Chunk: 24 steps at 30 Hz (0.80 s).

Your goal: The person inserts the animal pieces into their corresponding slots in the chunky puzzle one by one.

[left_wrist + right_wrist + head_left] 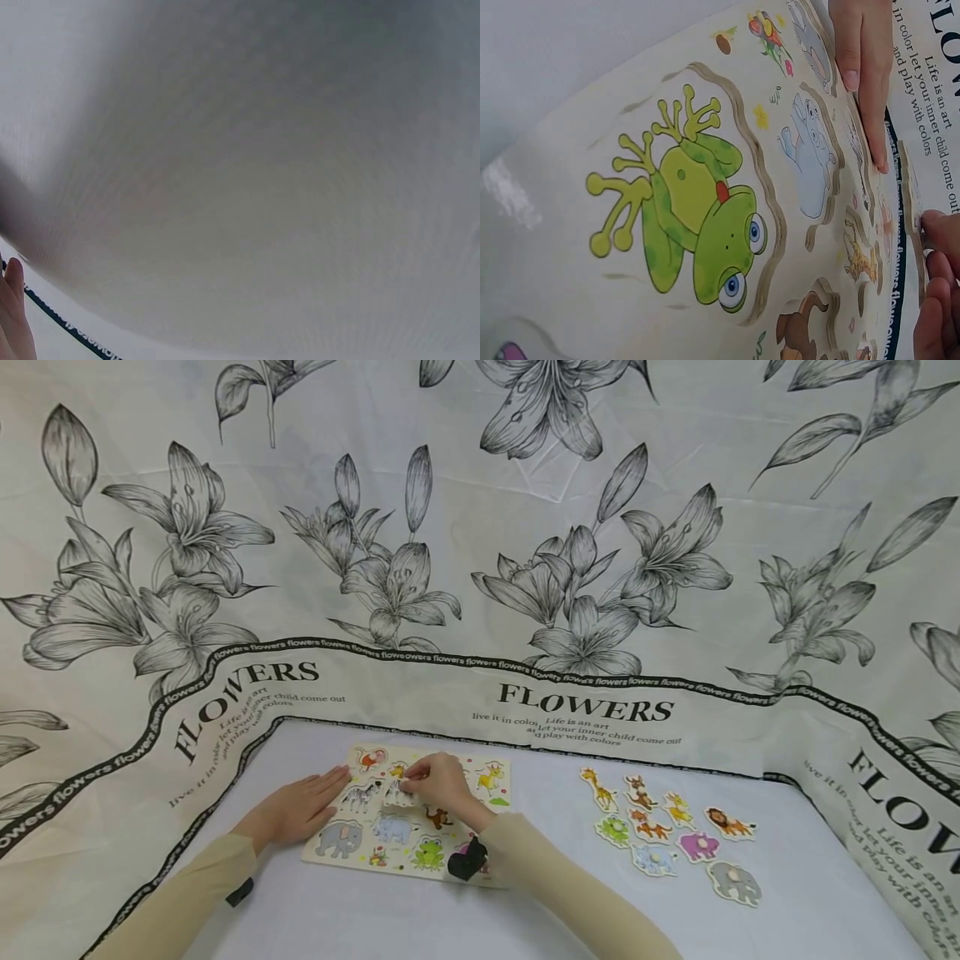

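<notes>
My right hand (442, 783) pinches a zebra puzzle piece (397, 793) over the puzzle board (311, 853). In the right wrist view the piece (910, 202) appears nearly edge-on, raised off the board, beside the curled fingers of my right hand (939, 292). Flat on the board's left edge rests my left hand (296, 810), its fingers straight, next to the printed zebra (362, 795). The board has recesses with printed animals, among them a frog (705, 202), an elephant (339, 841) and a hippo (810, 157). A pale blur covers most of the left wrist view.
Several loose animal pieces lie to the right of the board, including a giraffe (597, 788), a lion (729, 823), a purple hippo (699, 846) and a grey elephant (735, 883). A flower-printed cloth (420, 693) rises behind the white table surface (555, 910).
</notes>
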### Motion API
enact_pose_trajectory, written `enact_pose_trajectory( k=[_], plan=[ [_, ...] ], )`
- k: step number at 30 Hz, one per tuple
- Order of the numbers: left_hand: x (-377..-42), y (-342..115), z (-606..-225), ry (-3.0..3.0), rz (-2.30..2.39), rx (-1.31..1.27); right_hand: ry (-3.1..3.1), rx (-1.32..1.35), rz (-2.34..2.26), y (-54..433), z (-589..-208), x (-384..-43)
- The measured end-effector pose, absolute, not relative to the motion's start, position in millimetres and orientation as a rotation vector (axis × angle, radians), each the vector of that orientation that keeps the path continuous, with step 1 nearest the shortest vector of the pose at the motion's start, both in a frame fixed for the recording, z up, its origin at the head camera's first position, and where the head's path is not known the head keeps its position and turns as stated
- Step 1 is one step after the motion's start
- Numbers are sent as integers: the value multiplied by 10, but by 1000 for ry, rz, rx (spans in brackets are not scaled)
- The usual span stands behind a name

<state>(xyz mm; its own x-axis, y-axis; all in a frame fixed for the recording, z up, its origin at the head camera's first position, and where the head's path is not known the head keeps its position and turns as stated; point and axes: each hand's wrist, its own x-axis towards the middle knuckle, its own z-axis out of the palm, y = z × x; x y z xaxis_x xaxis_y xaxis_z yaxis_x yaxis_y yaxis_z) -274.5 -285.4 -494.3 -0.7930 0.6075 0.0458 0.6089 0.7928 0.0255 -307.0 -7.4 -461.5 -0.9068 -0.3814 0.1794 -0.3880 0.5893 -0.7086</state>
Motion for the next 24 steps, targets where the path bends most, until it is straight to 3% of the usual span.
enact_pose_trajectory(
  k=[24],
  plan=[
    [-2753,-2851,-4942,-2931,-52,-1000,-2812,650,1249,-415,-4639,-3119]
  ],
)
